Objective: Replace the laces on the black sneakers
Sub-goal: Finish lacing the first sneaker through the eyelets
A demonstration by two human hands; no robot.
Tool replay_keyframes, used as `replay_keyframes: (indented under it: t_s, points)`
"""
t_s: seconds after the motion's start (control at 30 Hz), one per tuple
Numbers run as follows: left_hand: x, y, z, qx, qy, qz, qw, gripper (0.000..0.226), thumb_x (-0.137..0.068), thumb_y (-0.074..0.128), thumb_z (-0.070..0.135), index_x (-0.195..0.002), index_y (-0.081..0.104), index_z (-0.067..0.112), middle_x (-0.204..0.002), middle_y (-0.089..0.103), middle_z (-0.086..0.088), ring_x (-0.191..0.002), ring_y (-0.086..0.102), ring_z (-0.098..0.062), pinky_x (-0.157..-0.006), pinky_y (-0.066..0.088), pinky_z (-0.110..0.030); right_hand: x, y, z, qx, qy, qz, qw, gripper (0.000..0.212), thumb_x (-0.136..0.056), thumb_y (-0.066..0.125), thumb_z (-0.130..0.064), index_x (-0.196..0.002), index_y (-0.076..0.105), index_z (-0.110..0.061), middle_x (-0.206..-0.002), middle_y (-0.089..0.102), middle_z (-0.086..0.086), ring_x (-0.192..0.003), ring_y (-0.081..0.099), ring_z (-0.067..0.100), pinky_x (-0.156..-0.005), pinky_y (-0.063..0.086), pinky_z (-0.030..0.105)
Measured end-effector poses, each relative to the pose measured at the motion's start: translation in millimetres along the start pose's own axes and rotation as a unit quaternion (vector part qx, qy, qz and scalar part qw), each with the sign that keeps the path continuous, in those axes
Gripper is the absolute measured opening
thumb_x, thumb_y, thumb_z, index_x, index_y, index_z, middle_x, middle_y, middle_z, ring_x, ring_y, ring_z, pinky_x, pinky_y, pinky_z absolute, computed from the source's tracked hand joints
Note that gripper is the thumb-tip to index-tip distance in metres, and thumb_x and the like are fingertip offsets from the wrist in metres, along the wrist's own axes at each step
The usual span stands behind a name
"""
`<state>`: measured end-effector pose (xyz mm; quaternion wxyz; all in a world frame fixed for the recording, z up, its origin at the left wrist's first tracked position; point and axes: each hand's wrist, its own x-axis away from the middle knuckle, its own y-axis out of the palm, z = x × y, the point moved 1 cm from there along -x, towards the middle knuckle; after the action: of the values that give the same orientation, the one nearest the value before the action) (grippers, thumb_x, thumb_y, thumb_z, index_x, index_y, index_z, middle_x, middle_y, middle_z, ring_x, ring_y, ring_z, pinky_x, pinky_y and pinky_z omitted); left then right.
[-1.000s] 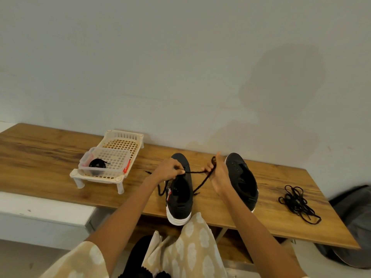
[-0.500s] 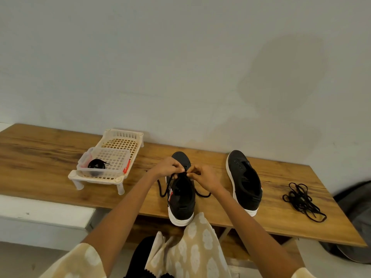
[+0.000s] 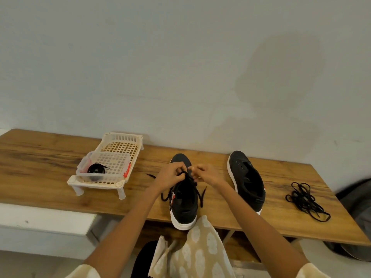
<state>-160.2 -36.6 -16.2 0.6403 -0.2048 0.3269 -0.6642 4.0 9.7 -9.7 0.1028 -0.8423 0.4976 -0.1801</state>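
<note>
- Left hand: fingers curled, pinching the black lace over the upper eyelets of the near black sneaker with white sole.
- Right hand: fingers curled too, pinching the same lace from the other side. Fingertips of both hands nearly touching above the tongue.
- Near sneaker sits on the wooden tabletop, toe towards the wall, heel at the front edge, just above a cream patterned cloth on the person's lap.
- Lace ends hang loose on both sides of the shoe; one end trails left on the wood, the other drops right of the shoe.
- Second black sneaker, unlaced with eyelets bare, stands to the right, apart from the first, also toe to the wall.
- Loose tangle of black laces lies on the wood well right of the second sneaker.
- Cream plastic lattice rack on short legs left of the hands; a clear plastic box in it holds a coiled black lace bundle.
- Dark grey bag at the right edge, beyond the table end.
</note>
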Motion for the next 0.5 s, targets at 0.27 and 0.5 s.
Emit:
replay_keyframes:
  t_s: [0.27, 0.5]
  points:
    - [7.7, 13.0, -4.6, 0.076, -0.033, 0.096, 0.992, 0.012, -0.082, 0.065, 0.006, -0.088, 0.07, 0.014, -0.072, 0.058, 0.016, -0.066, 0.054, 0.004, -0.061, 0.039, -0.008, -8.4, -3.1, 2.2, 0.078, -0.007, -0.085, 0.993, 0.02, -0.095, 0.056, -0.021, -0.108, 0.065, -0.009, -0.089, 0.062, 0.002, -0.078, 0.057, 0.007, -0.067, 0.048, 0.018]
    - [0.1, 9.0, -11.2, 0.145, -0.104, 0.029, 0.984, 0.019, -0.085, 0.068, 0.015, -0.104, 0.071, 0.018, -0.086, 0.066, 0.008, -0.067, 0.057, 0.0, -0.058, 0.043, -0.009, -19.7, 0.6, 7.1, -0.02, 0.0, 0.055, 0.998, 0.011, -0.099, 0.048, -0.019, -0.102, 0.055, -0.011, -0.087, 0.057, -0.002, -0.075, 0.058, 0.007, -0.066, 0.051, 0.02]
